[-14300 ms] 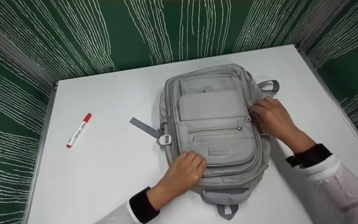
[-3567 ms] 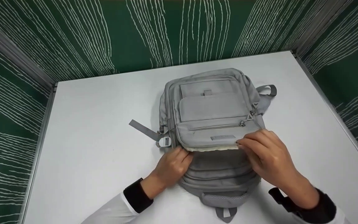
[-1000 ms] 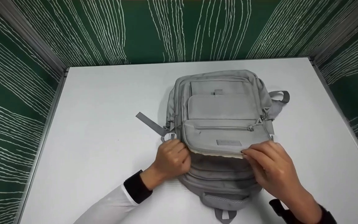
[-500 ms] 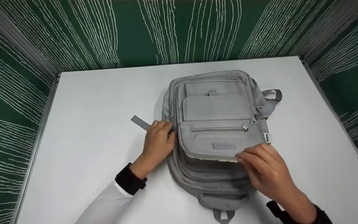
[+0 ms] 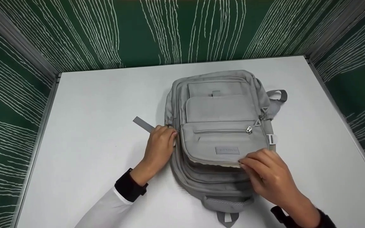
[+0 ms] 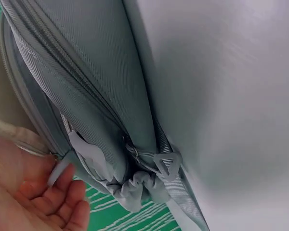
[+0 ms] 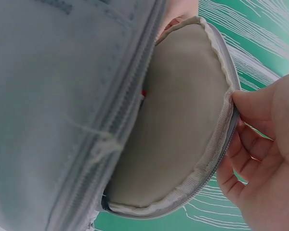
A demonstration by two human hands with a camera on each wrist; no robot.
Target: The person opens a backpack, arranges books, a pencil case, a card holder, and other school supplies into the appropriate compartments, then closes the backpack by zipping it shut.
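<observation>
A grey backpack (image 5: 219,109) lies on the white table, front side up. Its lower front pocket is unzipped, and the pocket flap (image 5: 206,151) stands raised, with a beige lining (image 7: 183,106) inside. With thumb and fingers, my right hand (image 5: 269,174) pinches the flap's zippered edge. At the backpack's left side, my left hand (image 5: 158,145) pinches a small grey zipper pull (image 6: 60,172) at the end of the pocket's zipper. Deep in the pocket opening, a small red spot (image 7: 143,93) shows in the right wrist view; the rest of that thing is hidden.
A loose strap (image 5: 142,123) sticks out left of the backpack, and a webbing loop (image 5: 280,95) lies at its right. White buckle (image 5: 272,139) sits beside the right hand. Green walls (image 5: 138,34) with white lines border the white table (image 5: 90,126).
Since the earliest frame, the red-capped marker has left the table and the pocket has come open. Within the last second, my left hand has moved up the left side; the flap has dropped slightly.
</observation>
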